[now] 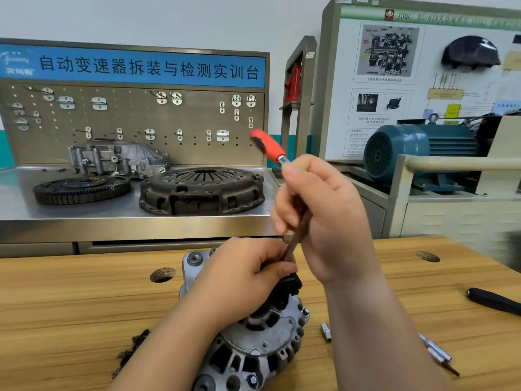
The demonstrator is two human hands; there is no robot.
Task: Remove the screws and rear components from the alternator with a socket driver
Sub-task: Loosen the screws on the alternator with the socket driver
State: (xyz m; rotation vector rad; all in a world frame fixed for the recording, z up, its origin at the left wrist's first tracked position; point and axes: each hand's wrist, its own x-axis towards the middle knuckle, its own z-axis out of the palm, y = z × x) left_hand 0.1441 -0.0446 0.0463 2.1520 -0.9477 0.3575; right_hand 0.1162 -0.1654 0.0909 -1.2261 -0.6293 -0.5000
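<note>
A silver alternator [255,345] lies on the wooden table [70,309], rear end up, with a black rear component [290,285] on top. My left hand [242,277] curls over that top and pinches the lower shaft of the socket driver. The socket driver [267,146] has a red and black handle and slants up to the left. My right hand [321,215] grips its shaft just below the handle. The driver's tip is hidden under my left fingers.
A loose socket [326,331] and metal bits [438,354] lie right of the alternator; a black tool handle [493,301] lies farther right. A dark part [129,351] sits at the left. Behind stands a steel bench with a clutch cover [201,190], flywheel [81,189] and housing.
</note>
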